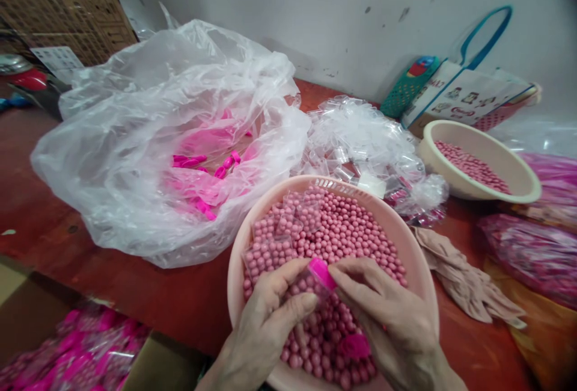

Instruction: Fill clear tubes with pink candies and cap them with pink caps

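A pink basin (pixel 426 270) full of round pink beads (pixel 356 222) stands before me. Over it, my left hand (pixel 270 313) grips a small clear pouch of beads (pixel 303 286) between thumb and fingers. My right hand (pixel 387 307) pinches a bright pink plastic piece (pixel 321 273) at the pouch's end; whether it is fixed on, I cannot tell. A second pink plastic piece (pixel 354 346) shows below my right hand, partly covered by it. Several filled clear pouches (pixel 283 222) lie on the beads at the basin's left side.
A large clear plastic bag (pixel 135 138) holds pink pieces at left. Behind the basin is a heap of clear empty pouches (pixel 356 132). At right are a cream bowl (pixel 518 177) of beads and a glove (pixel 464 270). Filled pink-topped pouches (pixel 85 349) fill a carton lower left.
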`<state>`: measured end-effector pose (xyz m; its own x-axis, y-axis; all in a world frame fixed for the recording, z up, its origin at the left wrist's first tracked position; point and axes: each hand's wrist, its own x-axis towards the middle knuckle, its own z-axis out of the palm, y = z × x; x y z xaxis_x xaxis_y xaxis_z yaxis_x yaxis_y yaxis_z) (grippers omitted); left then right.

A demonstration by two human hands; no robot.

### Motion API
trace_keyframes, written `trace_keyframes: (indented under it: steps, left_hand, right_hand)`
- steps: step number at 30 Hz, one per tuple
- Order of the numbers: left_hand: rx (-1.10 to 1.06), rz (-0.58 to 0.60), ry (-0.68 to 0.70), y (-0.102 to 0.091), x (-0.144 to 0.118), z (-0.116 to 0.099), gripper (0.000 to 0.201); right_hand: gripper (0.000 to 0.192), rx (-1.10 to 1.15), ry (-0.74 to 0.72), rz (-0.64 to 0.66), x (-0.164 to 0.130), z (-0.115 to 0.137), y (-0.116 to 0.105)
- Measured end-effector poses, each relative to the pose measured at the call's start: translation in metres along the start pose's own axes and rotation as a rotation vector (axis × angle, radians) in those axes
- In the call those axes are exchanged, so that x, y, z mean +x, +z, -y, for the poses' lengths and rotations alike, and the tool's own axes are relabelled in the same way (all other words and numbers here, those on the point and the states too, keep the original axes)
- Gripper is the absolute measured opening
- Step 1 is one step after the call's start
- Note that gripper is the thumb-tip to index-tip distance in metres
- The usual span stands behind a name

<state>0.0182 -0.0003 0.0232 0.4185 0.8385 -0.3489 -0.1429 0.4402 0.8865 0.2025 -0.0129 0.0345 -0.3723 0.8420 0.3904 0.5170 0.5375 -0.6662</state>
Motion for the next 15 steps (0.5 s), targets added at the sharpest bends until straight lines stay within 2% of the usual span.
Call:
trace_keyframes:
  steps: [4, 7, 10, 12, 15]
  left_hand:
    - [-0.010, -0.059, -0.025, 0.000, -0.002, 0.008, 0.038]
    - [-0.067, -0.013, -0.031, 0.002, -0.002, 0.009, 0.043]
    - [-0.119, -0.044, 0.066, 0.004, 0.000, 0.006, 0.049]
    - [-0.122, -0.070, 0.130, 0.005, 0.000, 0.004, 0.045]
    - [-0.141, -0.031, 0.126, 0.004, 0.000, 0.001, 0.036]
  right_hand:
    - [0.035, -0.046, -0.105, -0.005, -0.003, -0.002, 0.002]
    - [0.033, -0.053, -0.059, -0.035, -0.006, -0.003, 0.007]
    - [0.042, -0.124, -0.049, -0.093, -0.008, -0.002, 0.015]
    - [0.049, -0.202, -0.063, -0.147, -0.008, 0.000, 0.022]
    - [0.051, -0.331, -0.099, -0.204, -0.006, 0.005, 0.030]
